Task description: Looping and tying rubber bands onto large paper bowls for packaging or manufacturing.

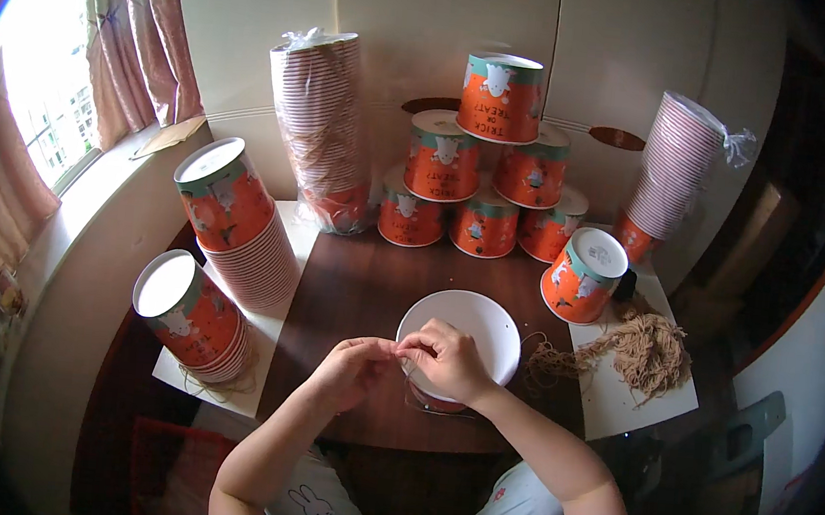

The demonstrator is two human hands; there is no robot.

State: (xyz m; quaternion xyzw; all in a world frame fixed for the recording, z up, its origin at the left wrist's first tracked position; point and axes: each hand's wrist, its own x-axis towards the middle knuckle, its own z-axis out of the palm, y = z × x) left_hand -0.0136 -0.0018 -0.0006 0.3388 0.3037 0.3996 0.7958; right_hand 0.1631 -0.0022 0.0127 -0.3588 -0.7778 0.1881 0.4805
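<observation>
A paper bucket (493, 331) with a white inside stands upright at the near middle of the table, its mouth facing me. My left hand (348, 372) is at the bucket's left rim, thumb and fingers pinched. My right hand (447, 360) reaches over the mouth, its fingers pinched too and meeting the left fingertips. What lies between the fingertips is too small to make out. A thin strand hangs by the bucket's near side. The bucket's lower outside is mostly hidden behind my hands. Right of it lies a tangled pile of tan cord (651, 357), with loose strands trailing toward the bucket.
Orange and green printed buckets (485, 227) form an upside-down pyramid at the back. Bagged bucket stacks stand at back left (318, 122) and back right (678, 163). More nested stacks (251, 253) line the left side. A single upturned bucket (582, 277) sits near the cord.
</observation>
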